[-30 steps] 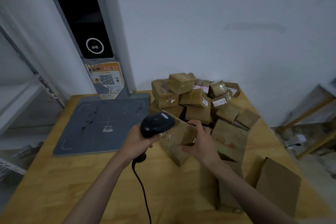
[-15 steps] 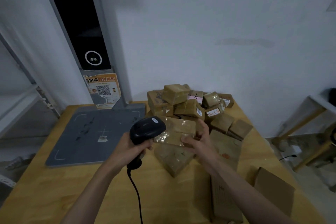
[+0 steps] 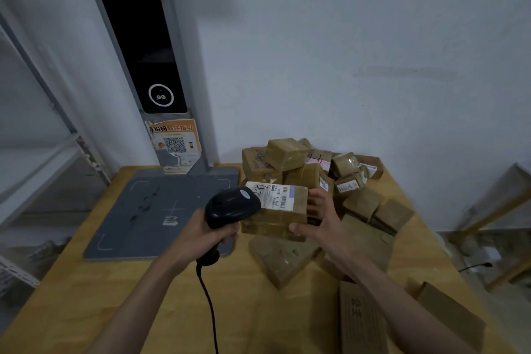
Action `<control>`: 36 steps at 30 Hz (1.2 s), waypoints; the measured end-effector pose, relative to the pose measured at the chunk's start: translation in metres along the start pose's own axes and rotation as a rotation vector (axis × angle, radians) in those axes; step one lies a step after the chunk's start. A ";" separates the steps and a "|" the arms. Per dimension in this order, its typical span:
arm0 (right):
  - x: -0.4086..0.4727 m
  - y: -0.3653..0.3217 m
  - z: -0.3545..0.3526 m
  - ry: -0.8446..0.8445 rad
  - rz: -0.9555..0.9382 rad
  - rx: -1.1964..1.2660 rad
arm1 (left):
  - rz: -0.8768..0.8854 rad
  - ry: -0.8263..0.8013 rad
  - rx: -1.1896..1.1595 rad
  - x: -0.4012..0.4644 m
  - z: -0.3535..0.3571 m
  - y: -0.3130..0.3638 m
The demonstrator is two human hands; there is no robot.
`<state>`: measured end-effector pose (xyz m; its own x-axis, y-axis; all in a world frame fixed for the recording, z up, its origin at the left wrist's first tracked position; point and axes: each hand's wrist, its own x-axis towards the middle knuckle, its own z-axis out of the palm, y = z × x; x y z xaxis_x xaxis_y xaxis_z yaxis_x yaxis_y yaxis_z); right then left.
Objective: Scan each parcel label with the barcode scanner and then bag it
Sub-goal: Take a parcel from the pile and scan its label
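**Two hands up, label facing the scanner**

Two hands meet above the wooden bench here. The left hand has its grip wrapped tight around the handle of the black barcode scanner, whose cable trails down toward the camera. The scanner's head sits right against the left edge of the held parcel, a brown tape-wrapped box lifted clear of the bench. The right hand has its grip clamped on that parcel's right end, thumb under the front edge, fingers curled around the far side.

And there's the white label on top, turned up to the camera: a barcode runs along its right part, handwriting in black marker reads roughly "2-2-6", and the small print is too fine to read.

Behind, the parcel pile is stacked against the wall, several boxes carrying white or pink labels with scrawled marks. Another taped parcel lies on the bench just below the held one. On the left lies a grey scanning pad, with an upright column carrying a dark screen and an orange notice printed with a QR code and Chinese characters. A flat carton lies near the right forearm.
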<state>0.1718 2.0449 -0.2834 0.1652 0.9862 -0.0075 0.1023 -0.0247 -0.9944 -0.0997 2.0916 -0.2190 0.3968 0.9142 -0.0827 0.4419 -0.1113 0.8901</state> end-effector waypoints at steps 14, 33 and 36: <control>0.006 0.004 -0.020 0.066 -0.228 -0.424 | 0.303 -0.119 0.698 0.029 -0.014 0.067; 0.006 0.003 -0.027 0.070 -0.305 -0.459 | 0.319 -0.147 0.743 0.018 -0.023 0.076; 0.005 0.003 -0.028 0.064 -0.309 -0.470 | 0.332 -0.140 0.761 0.017 -0.024 0.079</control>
<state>0.2007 2.0452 -0.2831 0.1155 0.9477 0.2976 0.5789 0.1792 -0.7955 -0.0775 2.1079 -0.1391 0.6760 0.7363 0.0306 0.6866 -0.6443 0.3369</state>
